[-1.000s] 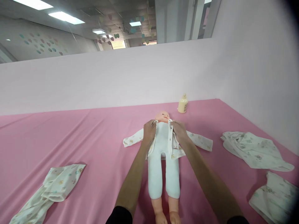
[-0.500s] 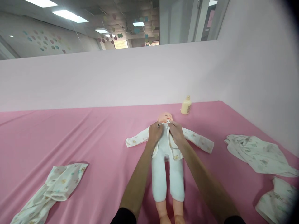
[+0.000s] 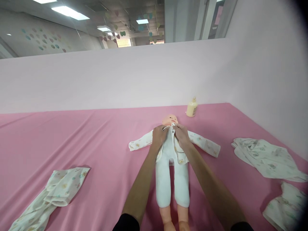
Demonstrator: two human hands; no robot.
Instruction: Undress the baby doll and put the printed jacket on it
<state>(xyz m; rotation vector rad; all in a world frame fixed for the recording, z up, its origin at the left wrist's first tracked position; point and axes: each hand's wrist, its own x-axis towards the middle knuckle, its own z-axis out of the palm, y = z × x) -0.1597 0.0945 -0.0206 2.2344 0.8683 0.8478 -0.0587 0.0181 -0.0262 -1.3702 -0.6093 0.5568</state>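
Note:
A baby doll [image 3: 164,184] lies on its back with its head away from me, its body and upper legs white. Around its torso is a white patterned baby jacket [image 3: 204,144], sleeves spread to both sides and the front parted. Just below the doll's chin, my left hand [image 3: 159,134] pinches the jacket's left front edge near the neckline. My right hand [image 3: 181,134] grips the opposite front edge, where small dark snaps show. Both hands are closed on the cloth, a narrow gap between them. My fingertips partly hide the collar.
The pink sheet [image 3: 108,154] has folds on the left. A pale yellow pump bottle [image 3: 192,107] stands beyond the doll's head. Folded patterned baby pants [image 3: 64,186] lie at left; patterned white cloths [image 3: 267,157] lie at right. A white wall [image 3: 115,80] borders the far side.
Both hands keep their hold at the neckline with hardly any movement. The whole view has shifted very slightly.

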